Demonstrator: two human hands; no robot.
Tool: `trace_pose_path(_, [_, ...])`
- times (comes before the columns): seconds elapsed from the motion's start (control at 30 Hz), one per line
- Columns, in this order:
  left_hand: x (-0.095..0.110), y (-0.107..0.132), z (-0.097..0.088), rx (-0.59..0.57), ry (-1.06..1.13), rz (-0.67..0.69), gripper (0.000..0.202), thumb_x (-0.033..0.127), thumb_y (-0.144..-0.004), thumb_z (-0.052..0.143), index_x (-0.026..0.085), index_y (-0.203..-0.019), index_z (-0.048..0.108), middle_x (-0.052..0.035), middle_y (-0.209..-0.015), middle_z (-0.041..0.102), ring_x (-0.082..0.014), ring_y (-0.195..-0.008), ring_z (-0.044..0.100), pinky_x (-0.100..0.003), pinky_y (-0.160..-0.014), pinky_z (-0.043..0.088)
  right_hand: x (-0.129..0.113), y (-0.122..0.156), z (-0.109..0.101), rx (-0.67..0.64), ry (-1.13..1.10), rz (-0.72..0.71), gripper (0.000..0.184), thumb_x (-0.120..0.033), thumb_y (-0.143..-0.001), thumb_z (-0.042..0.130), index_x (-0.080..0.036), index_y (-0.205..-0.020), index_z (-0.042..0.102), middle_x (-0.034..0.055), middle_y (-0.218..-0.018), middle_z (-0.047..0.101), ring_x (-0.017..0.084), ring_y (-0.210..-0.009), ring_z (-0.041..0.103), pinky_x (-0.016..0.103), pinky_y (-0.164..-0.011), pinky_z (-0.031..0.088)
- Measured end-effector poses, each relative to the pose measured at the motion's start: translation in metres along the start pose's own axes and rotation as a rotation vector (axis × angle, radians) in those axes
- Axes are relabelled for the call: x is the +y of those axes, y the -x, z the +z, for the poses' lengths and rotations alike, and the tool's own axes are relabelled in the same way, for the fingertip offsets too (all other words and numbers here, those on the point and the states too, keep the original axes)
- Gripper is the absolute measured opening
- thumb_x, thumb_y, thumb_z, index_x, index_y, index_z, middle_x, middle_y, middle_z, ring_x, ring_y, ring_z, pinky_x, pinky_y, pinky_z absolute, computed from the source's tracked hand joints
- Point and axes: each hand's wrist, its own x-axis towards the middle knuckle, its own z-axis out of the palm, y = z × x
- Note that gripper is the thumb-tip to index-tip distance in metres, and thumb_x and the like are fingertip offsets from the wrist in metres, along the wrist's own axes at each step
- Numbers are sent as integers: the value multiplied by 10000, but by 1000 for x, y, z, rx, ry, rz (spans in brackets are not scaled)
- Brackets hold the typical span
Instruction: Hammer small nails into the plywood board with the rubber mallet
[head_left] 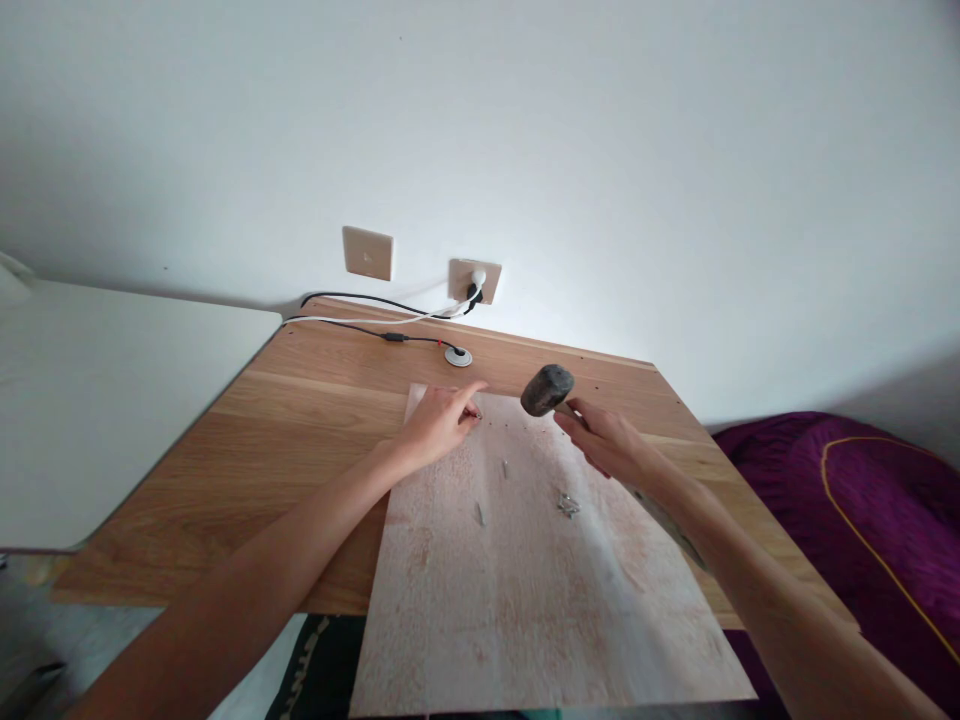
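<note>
My right hand is closed around the handle of a mallet, whose dark, barrel-shaped head is raised over the far edge of a whitish wooden board. Part of the handle shows beneath my right forearm. At the board's far left, my left hand pinches a small nail, mostly hidden by the fingers. To the right of those fingertips a row of small dark points runs along the board. Two loose nails lie mid-board, one nearer me and one farther off. A small pile of nails is to their right.
The board lies on a wooden table against a white wall. Black and white cables run along the back to a wall socket, near a round grommet. A white surface adjoins at left; purple fabric is at right.
</note>
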Motion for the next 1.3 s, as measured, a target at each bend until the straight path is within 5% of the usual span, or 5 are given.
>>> trace_pose_path(0.27, [-5,0,0,62,5,26,673,118,-818,761,204,-1438,513,-89,-1145,760,-299,-1152,693,-473,-1025,514,-47,3,27,35,96,-269,247,-382,-1067,384,-247,-1028,588,72,-816,749,250,-760,723,297,-647,380])
trace_pose_path(0.53, [3,4,-6,57,-76,49,578,162,-842,757,218,-1376,540,-117,-1262,674,-310,-1209,639,-497,-1037,495,11,10,23,128,85,-154,305,-468,-1057,389,-251,-1070,603,60,-791,731,265,-790,715,310,-662,407])
trace_pose_path(0.67, [21,12,-9,63,-132,196,251,187,-930,693,215,-1173,640,-73,-1104,713,-265,-1095,670,-454,-1001,493,38,18,29,181,71,-87,301,-450,-1047,377,-248,-1053,600,75,-840,729,290,-849,730,341,-702,452])
trace_pose_path(0.9, [65,23,0,-193,-362,356,206,367,-952,733,170,-910,692,-89,-953,727,-272,-953,691,-422,-876,532,39,25,42,153,31,-77,312,-384,-1078,315,-208,-1188,548,122,-896,748,322,-879,741,382,-741,461])
trace_pose_path(1.3, [81,14,5,-407,-435,591,254,-41,-784,720,189,-866,647,-48,-849,687,-238,-844,697,-352,-783,526,43,25,43,173,11,-106,275,-373,-1085,334,-222,-1138,558,88,-812,740,299,-786,726,364,-671,430])
